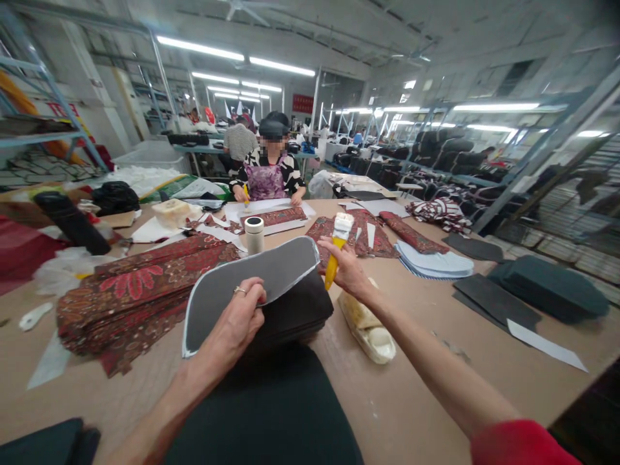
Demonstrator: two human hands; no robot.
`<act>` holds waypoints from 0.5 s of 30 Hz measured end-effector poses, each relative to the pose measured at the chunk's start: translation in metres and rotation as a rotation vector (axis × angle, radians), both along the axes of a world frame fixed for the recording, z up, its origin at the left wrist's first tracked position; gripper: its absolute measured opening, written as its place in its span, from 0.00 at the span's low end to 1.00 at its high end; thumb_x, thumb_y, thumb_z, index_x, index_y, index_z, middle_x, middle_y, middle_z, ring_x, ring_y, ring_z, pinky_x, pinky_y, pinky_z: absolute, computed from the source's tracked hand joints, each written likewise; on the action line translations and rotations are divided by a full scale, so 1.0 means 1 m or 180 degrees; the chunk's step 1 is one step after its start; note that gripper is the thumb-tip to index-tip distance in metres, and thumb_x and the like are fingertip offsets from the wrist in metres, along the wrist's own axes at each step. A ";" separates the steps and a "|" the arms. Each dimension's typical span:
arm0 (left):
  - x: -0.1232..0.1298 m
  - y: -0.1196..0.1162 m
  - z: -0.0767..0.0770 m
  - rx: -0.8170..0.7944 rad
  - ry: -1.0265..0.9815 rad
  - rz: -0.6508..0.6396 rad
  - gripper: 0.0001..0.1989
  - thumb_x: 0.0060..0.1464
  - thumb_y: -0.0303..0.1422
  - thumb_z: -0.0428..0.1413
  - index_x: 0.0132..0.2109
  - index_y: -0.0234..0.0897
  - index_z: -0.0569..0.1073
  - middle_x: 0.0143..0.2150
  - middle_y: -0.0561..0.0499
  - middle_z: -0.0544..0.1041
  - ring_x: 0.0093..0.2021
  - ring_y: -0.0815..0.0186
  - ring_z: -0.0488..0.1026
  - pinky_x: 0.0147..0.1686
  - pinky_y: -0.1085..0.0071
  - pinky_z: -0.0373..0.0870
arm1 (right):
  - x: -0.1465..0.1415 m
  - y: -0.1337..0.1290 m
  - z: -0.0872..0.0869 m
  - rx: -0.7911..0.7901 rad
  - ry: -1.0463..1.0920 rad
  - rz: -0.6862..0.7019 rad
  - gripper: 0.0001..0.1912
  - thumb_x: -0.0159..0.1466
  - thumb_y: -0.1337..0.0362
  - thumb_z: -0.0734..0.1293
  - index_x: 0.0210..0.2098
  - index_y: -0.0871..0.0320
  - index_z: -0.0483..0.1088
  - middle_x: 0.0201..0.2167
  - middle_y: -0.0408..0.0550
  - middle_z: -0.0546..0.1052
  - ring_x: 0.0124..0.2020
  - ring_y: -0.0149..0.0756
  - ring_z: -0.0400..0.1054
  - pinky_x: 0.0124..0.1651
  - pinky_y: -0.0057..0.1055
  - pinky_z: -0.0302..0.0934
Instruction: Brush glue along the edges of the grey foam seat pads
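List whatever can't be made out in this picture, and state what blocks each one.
All in the head view:
Far face of the grey panel: turned away from the camera.
Part of the black stack: behind that panel and the left hand.
Part of the cream-coloured object: behind the right arm.
Near end of the dark sheet: cut off by the bottom edge.
Wording on the red sign: too small.

The tabletop (387,416) before you is broad and brown, with a stack of floral-patterned fabric (130,290) lying to your left and a cream flask (254,240) standing farther off. To your right, you have a plastic-wrapped container (375,339), light-blue cut pieces (436,260), flat dark panels (498,302) and a dark green stack (547,287).
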State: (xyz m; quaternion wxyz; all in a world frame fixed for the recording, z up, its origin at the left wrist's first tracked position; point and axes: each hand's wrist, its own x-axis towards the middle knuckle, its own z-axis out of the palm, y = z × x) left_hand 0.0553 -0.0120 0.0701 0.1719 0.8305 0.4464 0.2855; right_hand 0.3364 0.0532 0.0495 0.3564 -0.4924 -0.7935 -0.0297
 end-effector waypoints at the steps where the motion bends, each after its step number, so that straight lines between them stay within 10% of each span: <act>1: -0.004 0.000 0.005 0.0033 -0.0041 -0.0012 0.09 0.49 0.21 0.41 0.34 0.40 0.59 0.51 0.46 0.63 0.50 0.64 0.64 0.48 0.67 0.63 | -0.005 0.007 0.006 0.0018 -0.0033 0.0025 0.31 0.51 0.67 0.72 0.53 0.54 0.65 0.54 0.54 0.68 0.55 0.48 0.60 0.55 0.45 0.57; 15: -0.041 -0.018 0.091 0.1099 -0.0101 0.0183 0.04 0.49 0.26 0.46 0.32 0.35 0.65 0.48 0.46 0.68 0.52 0.60 0.67 0.52 0.61 0.62 | -0.047 -0.007 0.070 -0.0102 0.0869 0.0631 0.20 0.54 0.59 0.70 0.46 0.54 0.69 0.43 0.47 0.72 0.47 0.43 0.67 0.50 0.40 0.63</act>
